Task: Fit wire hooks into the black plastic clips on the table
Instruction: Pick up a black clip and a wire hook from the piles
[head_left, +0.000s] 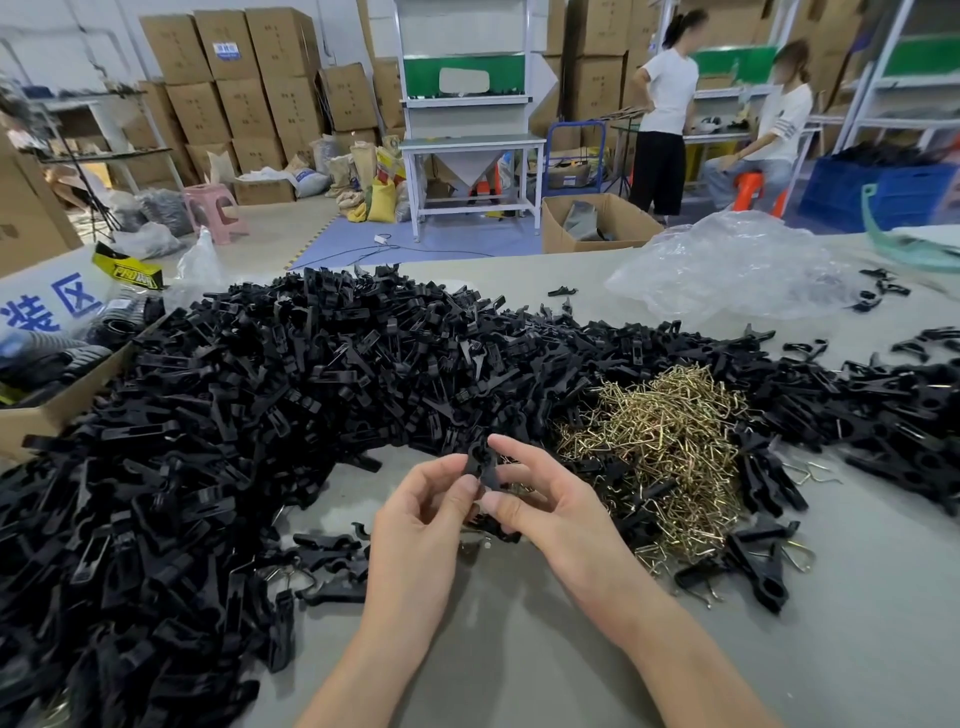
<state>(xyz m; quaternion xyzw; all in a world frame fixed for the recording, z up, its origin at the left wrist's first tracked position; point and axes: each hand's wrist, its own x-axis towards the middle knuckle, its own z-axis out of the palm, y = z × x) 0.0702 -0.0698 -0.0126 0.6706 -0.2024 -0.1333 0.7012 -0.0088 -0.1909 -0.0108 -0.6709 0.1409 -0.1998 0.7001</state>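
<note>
- Pinched between both hands, above the bare near-middle strip of the table: one black clip.
- Long axis of clip close to upright in the view, leaning a little; upper end pointing away from the wearer toward the pile, lower end hidden behind the fingertips.
- Left hand: thumb and forefinger curled onto the clip's left side, remaining fingers loosely bent beneath.
- Right hand: thumb pressed at the clip's lower right, forefinger stretched over its top, other fingers curled below.
- Not possible to tell whether a hook already sits in the held clip; glints of wire behind the fingers, source unclear.
- Just beyond and to the left of the hands: large pile of clips, spreading across the table's left half and wrapping round the far side.
- Right of the hands, touching that pile: heap of wire hooks, brass-coloured and tangled.
- Near right of the heap: a few assembled clips with wire loops protruding.
- At the left table edge, against the pile: cardboard box.
- At the far right of the table: crumpled clear plastic bag.
</note>
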